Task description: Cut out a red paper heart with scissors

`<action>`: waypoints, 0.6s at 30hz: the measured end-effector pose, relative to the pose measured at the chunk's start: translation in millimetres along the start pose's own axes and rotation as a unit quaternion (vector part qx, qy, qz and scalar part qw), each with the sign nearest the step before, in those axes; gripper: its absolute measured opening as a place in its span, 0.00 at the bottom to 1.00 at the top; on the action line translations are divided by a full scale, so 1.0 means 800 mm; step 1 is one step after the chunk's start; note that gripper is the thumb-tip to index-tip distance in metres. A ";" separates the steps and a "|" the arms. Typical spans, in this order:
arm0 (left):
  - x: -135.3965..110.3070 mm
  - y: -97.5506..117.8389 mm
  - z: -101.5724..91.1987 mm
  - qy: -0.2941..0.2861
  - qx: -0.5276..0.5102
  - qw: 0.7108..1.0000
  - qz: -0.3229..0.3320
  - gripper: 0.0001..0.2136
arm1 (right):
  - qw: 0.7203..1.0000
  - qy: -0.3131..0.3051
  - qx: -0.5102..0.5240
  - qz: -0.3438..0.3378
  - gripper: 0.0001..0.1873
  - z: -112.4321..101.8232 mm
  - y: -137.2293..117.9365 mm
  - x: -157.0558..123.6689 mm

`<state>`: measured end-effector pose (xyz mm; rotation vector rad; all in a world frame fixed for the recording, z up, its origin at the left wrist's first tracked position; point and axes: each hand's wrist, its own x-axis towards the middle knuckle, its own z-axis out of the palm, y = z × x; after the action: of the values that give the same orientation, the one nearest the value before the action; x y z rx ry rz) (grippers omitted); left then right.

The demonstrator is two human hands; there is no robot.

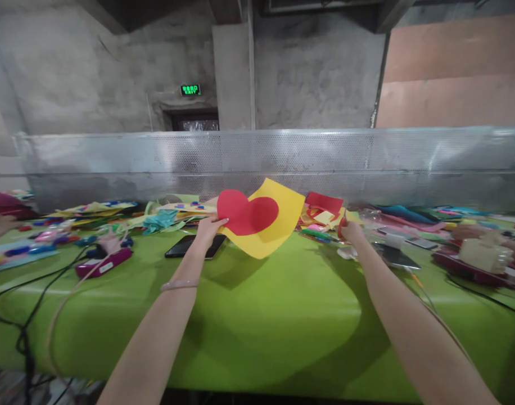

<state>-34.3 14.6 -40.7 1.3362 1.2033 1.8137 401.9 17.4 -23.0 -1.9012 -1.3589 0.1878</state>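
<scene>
My left hand (210, 229) pinches the left edge of a yellow sheet of paper (285, 211) and a red paper heart (249, 212) between thumb and fingers. The heart lies against the sheet's left part, and both are held up above the table. My right hand (352, 229) is out to the right, apart from the sheet, its fingers closed on what look like small red-handled scissors (342, 226); blur and the fingers hide most of them. Just left of that hand are red paper (325, 202) and a pile of colourful scraps (320, 228).
A dark tablet (181, 247) lies beneath my left wrist on the green tabletop (278, 315). Purple power strips (103, 263) and cables are at both sides. A perforated metal screen (257, 154) stands behind craft materials. Other people's hands (472, 232) show at both edges.
</scene>
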 end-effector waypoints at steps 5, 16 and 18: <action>0.007 -0.005 -0.010 0.040 0.117 0.992 0.008 0.12 | 0.999 -0.005 -0.042 -0.006 0.09 -0.003 -0.003 -0.001; 0.016 -0.002 -0.031 0.012 0.291 0.954 0.070 0.11 | 0.997 -0.012 -0.067 -0.023 0.08 -0.001 -0.005 -0.006; 0.017 -0.004 -0.031 0.004 0.293 0.953 0.075 0.13 | 0.997 -0.012 -0.071 -0.025 0.08 -0.001 -0.006 -0.007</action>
<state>-62.0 19.3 -40.1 1.7779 1.7751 1.6164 396.7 12.9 -20.9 -1.9842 -1.4689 0.0925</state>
